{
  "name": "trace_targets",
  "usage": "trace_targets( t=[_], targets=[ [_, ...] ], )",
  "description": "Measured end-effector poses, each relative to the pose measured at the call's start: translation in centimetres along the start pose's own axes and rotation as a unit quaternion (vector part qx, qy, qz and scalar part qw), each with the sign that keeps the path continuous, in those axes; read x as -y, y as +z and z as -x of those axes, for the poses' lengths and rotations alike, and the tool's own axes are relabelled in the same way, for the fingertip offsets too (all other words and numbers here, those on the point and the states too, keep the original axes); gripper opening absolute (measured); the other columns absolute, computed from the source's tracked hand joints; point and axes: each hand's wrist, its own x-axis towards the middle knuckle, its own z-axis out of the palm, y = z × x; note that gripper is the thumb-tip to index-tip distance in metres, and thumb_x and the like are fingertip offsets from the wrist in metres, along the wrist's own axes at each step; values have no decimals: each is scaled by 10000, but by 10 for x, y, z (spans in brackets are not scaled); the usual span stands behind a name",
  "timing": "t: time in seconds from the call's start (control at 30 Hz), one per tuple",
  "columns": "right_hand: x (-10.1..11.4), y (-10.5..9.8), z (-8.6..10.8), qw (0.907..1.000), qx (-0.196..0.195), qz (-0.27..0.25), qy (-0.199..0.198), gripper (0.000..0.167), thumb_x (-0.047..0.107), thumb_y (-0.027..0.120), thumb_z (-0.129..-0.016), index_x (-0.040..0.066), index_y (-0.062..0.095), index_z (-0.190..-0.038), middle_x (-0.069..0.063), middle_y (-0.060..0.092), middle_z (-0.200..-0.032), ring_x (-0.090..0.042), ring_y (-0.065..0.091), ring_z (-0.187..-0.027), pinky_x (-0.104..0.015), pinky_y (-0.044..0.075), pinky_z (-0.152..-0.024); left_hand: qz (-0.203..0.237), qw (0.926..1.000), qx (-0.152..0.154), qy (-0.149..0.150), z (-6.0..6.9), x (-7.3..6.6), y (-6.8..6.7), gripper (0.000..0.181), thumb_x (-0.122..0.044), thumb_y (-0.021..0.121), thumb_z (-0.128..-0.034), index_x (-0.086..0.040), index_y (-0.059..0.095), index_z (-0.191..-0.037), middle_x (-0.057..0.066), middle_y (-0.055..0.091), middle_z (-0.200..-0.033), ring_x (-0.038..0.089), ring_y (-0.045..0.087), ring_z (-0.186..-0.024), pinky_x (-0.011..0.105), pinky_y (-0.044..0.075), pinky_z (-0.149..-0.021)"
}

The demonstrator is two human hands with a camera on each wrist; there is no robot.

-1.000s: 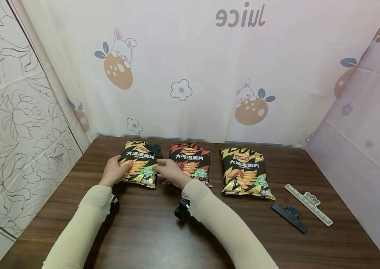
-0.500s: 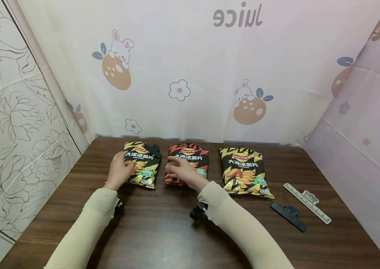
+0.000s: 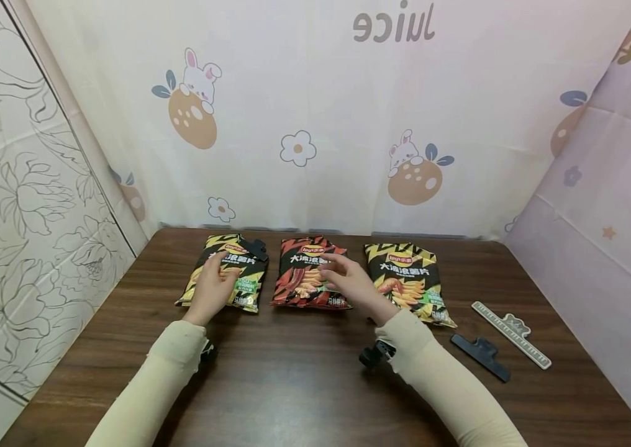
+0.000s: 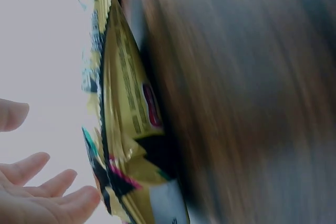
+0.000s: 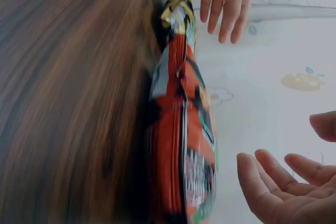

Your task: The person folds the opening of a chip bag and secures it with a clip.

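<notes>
Three bags of potato chips lie in a row along the back of the table. The left one is a yellow and black chip bag [image 3: 245, 288] with a black bag clip [image 3: 254, 248] on its top right corner. Above that bag hovers my left hand [image 3: 215, 288], its fingers [image 4: 58, 184] relaxed and holding nothing. In the middle lies a red and black chip bag [image 3: 304, 276]. My right hand [image 3: 357, 285] hangs between it and the right yellow chip bag [image 3: 405, 267], partly covering both in the head view. The right wrist view shows its fingers [image 5: 278, 177] loosely bent around nothing.
At the right side of the brown wooden table [image 3: 293, 385] lie a long white bag clip [image 3: 508, 330] and a shorter black clip [image 3: 481, 357]. A printed curtain [image 3: 321, 93] hangs behind the table, and a patterned panel [image 3: 25, 186] stands on the left.
A second ago both hands were at the sides of the left chip bag. They have let go; the right hand has moved right past the red bag, the left slightly right.
</notes>
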Motion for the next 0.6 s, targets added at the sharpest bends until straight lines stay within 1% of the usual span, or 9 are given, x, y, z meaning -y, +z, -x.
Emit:
trace_targets(
  t=[0.1,0.13,0.17,0.2,0.27,0.33,0.37,0.47,0.6],
  targets=[
    [-5,-12,6,9999,-155,-43,-59,482,201,511,-1033,109,396,-1491,-239,513,-1391,-378,547,-1244,-483,491,-1003,212,9997,-14,86,1,-5,5,587,-225,540,-1008,-72,311,-1526,229,381,-1499,390,629,-975,456,522,-719],
    [-7,-16,8,9997,-217,-59,-53,480,204,509,-1033,105,397,-1489,-242,511,-1392,-382,547,-1242,-494,485,-1008,286,9995,-11,121,1,-7,7,587,-218,542,-1007,-79,311,-1528,232,413,-1478,380,640,-939,435,510,-685],
    [-8,-19,10,9996,-263,-106,-42,481,205,508,-1034,98,394,-1489,-248,505,-1397,-390,544,-1245,-506,478,-1013,352,9993,9,153,1,-8,9,589,-213,544,-1006,-85,310,-1530,226,418,-1481,382,645,-956,431,510,-684],
    [-9,-22,12,9993,-316,-183,-3,480,202,508,-1034,99,393,-1489,-250,497,-1404,-398,539,-1250,-521,466,-1022,414,9990,46,187,1,-10,11,588,-206,544,-1007,-89,308,-1532,226,415,-1488,400,639,-997,446,523,-710],
    [-12,-27,14,9987,-417,-300,51,484,202,501,-1037,89,383,-1492,-259,481,-1418,-408,521,-1270,-544,447,-1034,475,9986,104,219,0,-13,15,582,-214,548,-1008,-94,318,-1529,219,398,-1510,413,583,-1172,483,526,-862],
    [-15,-31,16,9979,-498,-411,99,490,197,492,-1040,77,367,-1499,-267,463,-1432,-410,494,-1299,-557,427,-1050,514,9982,209,217,0,-16,20,579,-232,547,-1011,-95,322,-1527,200,372,-1536,411,470,-1328,523,460,-1014],
    [-17,-33,17,9973,-549,-463,124,493,191,489,-1041,71,362,-1501,-269,457,-1438,-409,481,-1312,-556,422,-1056,572,9978,282,175,-1,-17,22,580,-246,545,-1012,-99,321,-1527,183,345,-1558,408,414,-1378,536,420,-1063],
    [-22,-39,17,9963,-655,-524,204,500,190,477,-1045,64,344,-1511,-271,435,-1455,-407,454,-1336,-543,407,-1077,724,9960,515,17,-2,-22,29,593,-285,539,-1015,-115,306,-1533,161,327,-1573,374,358,-1427,528,370,-1113],
    [-26,-42,16,9953,-729,-547,318,507,199,459,-1049,74,323,-1521,-260,397,-1486,-397,424,-1361,-514,391,-1103,851,9934,770,-48,-2,-28,38,610,-306,544,-1012,-110,298,-1535,155,332,-1572,351,358,-1431,517,365,-1120]
  ],
)
